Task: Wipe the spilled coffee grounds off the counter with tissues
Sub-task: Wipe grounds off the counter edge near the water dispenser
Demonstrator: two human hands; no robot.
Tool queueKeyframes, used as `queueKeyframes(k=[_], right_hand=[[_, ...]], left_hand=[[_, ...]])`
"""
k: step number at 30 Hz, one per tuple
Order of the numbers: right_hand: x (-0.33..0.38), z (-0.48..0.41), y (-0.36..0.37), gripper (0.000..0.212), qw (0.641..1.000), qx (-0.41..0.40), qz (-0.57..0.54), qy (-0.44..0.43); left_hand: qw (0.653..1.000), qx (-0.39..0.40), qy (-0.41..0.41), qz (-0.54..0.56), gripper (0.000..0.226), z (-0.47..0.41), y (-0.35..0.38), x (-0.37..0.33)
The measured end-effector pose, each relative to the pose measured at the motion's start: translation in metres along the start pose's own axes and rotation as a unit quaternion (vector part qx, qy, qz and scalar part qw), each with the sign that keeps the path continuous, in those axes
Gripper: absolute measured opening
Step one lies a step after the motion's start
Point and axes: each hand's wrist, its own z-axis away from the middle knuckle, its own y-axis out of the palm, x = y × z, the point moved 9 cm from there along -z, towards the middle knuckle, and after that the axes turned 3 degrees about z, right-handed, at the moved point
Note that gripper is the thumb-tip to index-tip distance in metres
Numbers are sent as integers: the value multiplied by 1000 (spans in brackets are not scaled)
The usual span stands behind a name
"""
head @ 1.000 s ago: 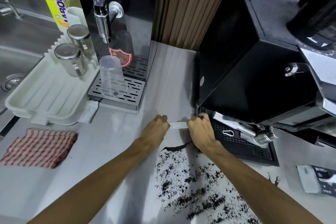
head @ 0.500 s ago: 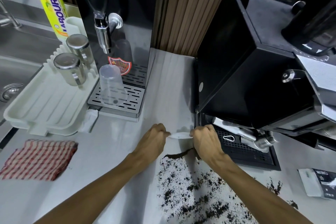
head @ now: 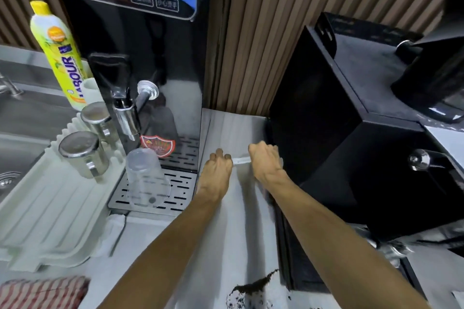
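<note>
Pale bench (head: pixel 233 130), coffee grounds (head: pixel 253 290) spilled at its front, water dispenser (head: pixel 150 57) and white draining tray (head: pixel 50 213) left, black coffee machine (head: pixel 339 158) right, striped cloth (head: pixel 42 293) front-left.

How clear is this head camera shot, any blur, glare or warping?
Head view: wide-angle warp fans the wall slats and tilts the water dispenser; its glossy front shows reflections; forearms and coffee grounds smear with motion blur; left hand, right hand and tissue look sharper.
</note>
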Motion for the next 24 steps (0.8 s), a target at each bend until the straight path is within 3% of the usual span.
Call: queueKeyframes(k=[10,24], right_hand=[[-23,-105,27,27,998,-37,-17,49],[-13,-157,66,25,995,-57,87,-12]], left_hand=[[999,-29,-41,-7,30,-120,25,22],[992,-59,35,-101,30,-177,71,15]])
